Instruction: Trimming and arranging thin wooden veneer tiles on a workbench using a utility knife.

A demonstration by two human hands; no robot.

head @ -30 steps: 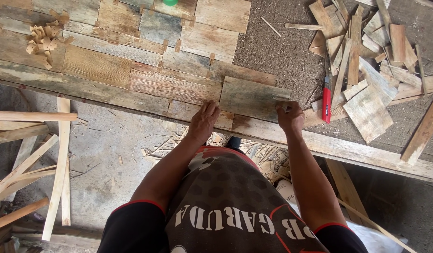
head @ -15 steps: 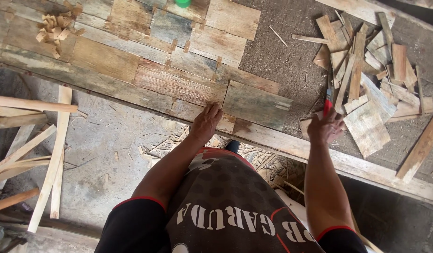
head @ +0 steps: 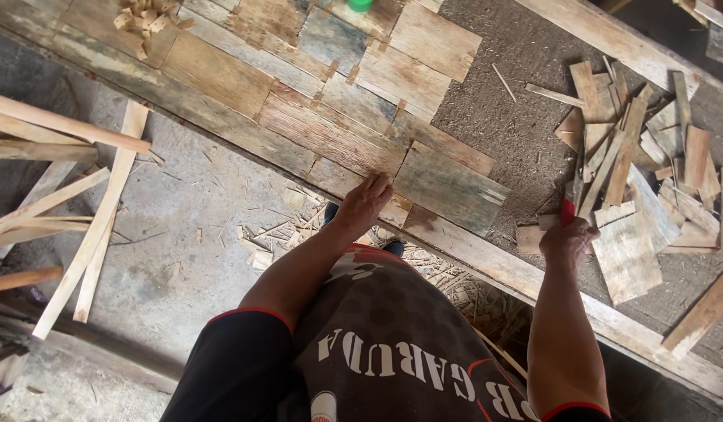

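- While your left hand (head: 364,205) lies flat, fingers spread, on the edge of the weathered plank (head: 449,186) at the near side of the patchwork, your right hand (head: 569,241) is curled around the red handle (head: 566,211) of a tool; how tightly it grips you cannot tell, since the fingers are turned away.
- That tool lies at the near edge of the scrap pile (head: 643,172), beside the bare mat (head: 526,86).
- By my reading, the laid boards (head: 322,117) cover the left part of the frame rail (head: 533,277) (snug, mostly), while the gritty stretch to the right is still uncovered, so much laying is left.
- Compared with a second ago, your right hand has left the plank's right corner and swung out to the red tool; your left has stayed put.
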